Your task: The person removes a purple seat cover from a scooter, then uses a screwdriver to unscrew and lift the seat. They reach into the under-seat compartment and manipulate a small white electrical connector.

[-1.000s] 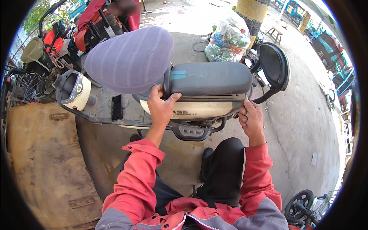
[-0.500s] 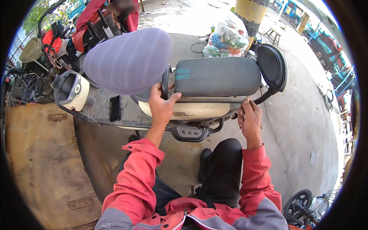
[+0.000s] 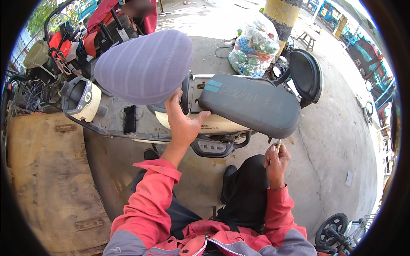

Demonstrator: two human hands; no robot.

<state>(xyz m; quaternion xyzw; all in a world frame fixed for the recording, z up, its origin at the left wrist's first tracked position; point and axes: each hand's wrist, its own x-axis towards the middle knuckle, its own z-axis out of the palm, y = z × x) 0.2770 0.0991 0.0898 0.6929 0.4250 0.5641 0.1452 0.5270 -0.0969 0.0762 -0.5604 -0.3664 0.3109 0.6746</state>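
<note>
A scooter lies across the view, with a purple striped cover on its front seat [image 3: 145,66]. Its dark grey rear cushion [image 3: 256,102] sits at a slant, right end toward me, baring part of the light metal rack [image 3: 197,86]. My left hand [image 3: 183,119] is spread at the cushion's left end; its thumb is by the corner and its fingers reach to the front seat's rear edge. Just below the cushion's right end, my right hand [image 3: 276,163] pinches a small pale stub-like piece [image 3: 279,144] too small to identify. A black padded backrest [image 3: 304,77] stands behind the cushion.
A dark phone [image 3: 129,119] lies on the scooter's footboard. Wooden boards [image 3: 51,170] stand at the left. Beyond the scooter are a clear bag of mixed rubbish [image 3: 256,45] and a yellow-and-black pillar [image 3: 279,17]. A bicycle wheel [image 3: 332,230] shows at lower right.
The rear cushion's right end has swung toward me, off its straight position, uncovering part of the rack. My right hand has come down and nearer with the small piece. My left hand stays almost in place.
</note>
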